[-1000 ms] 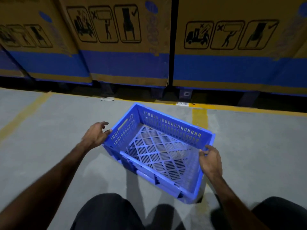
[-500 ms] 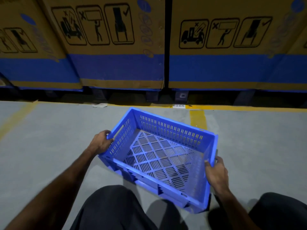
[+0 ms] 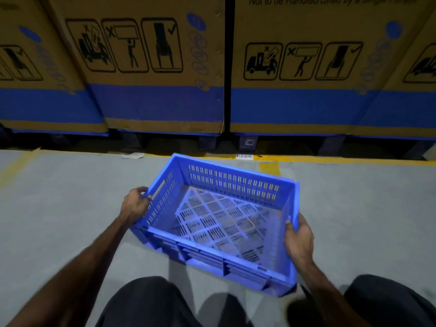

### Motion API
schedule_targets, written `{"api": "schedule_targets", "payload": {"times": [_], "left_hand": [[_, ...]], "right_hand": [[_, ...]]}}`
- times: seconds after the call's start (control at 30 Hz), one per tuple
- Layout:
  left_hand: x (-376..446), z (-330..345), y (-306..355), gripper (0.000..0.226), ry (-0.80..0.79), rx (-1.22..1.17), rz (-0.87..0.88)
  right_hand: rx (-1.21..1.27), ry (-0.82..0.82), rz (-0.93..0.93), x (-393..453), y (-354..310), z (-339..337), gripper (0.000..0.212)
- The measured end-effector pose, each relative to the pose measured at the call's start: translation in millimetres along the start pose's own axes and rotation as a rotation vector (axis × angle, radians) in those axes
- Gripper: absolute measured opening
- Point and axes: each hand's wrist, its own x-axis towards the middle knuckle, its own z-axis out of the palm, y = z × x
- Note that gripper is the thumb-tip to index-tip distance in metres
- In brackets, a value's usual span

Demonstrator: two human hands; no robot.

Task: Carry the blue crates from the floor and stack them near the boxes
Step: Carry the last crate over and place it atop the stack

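Filling the upper part of the view, the cardboard boxes (image 3: 155, 67) stand in a row on dark pallets, brown with a broad blue band low on each face and black handling pictograms printed above it. Below the boxes runs the grey floor (image 3: 59, 208), edged with a yellow line (image 3: 342, 159) just in front of the pallets; a small white label (image 3: 244, 156) sits on that line, and a pale scrap (image 3: 132, 156) lies on the floor close to the boxes' base, to the left of the label.

In front of the boxes — between them and the person's knees — is the blue crate (image 3: 219, 223), open side up, empty, its slotted walls and lattice bottom showing the floor through. It is tilted, with one corner pointing toward the boxes and its near long wall lowest; whether it touches the floor cannot be told.

The left hand (image 3: 135, 204) is on the crate's left short wall, its grip curled round the rim beside the handle slot. The right hand (image 3: 299, 239) is on the opposite short wall, thumb hooked over the top edge and fingers wrapped round the outside. Both bare forearms reach in from the bottom corners, over dark trousers (image 3: 146, 303).
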Motion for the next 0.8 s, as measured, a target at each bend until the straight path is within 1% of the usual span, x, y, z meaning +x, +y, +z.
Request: {"api": "schedule_targets", "payload": {"times": [0.07, 0.1, 0.17, 0.27, 0.37, 0.47, 0.57, 0.67, 0.73, 0.8], "left_hand": [[-8, -25, 16, 0.030, 0.033, -0.003, 0.020], [-13, -39, 28, 0.032, 0.039, -0.004, 0.027], [-26, -74, 59, 0.035, 0.046, -0.024, 0.032], [-45, -134, 113, 0.033, 0.061, -0.011, 0.039], [-67, -202, 166, 0.031, 0.086, 0.010, 0.050], [-96, -271, 219, 0.028, 0.108, -0.004, 0.038], [-129, -340, 262, 0.027, 0.105, -0.017, 0.047], [-169, -412, 304, 0.014, 0.084, -0.063, 0.042], [-193, -461, 328, 0.010, 0.081, -0.090, 0.003], [-217, -501, 343, 0.024, 0.082, -0.133, -0.036]], "right_hand": [[0.004, -0.017, -0.032, 11, -20, -15, 0.043], [-0.005, -0.028, -0.041, 18, -31, -25, 0.046], [-0.001, -0.055, -0.045, 24, -69, -52, 0.043], [0.007, -0.078, -0.048, 27, -142, -96, 0.036], [0.003, -0.105, -0.052, 27, -220, -143, 0.039], [0.005, -0.127, -0.103, 25, -299, -190, 0.041], [0.004, -0.164, -0.147, 28, -370, -230, 0.039], [0.018, -0.211, -0.174, 18, -448, -268, 0.037], [0.027, -0.251, -0.187, 6, -499, -295, 0.037], [0.020, -0.272, -0.197, -9, -546, -319, 0.039]]}}
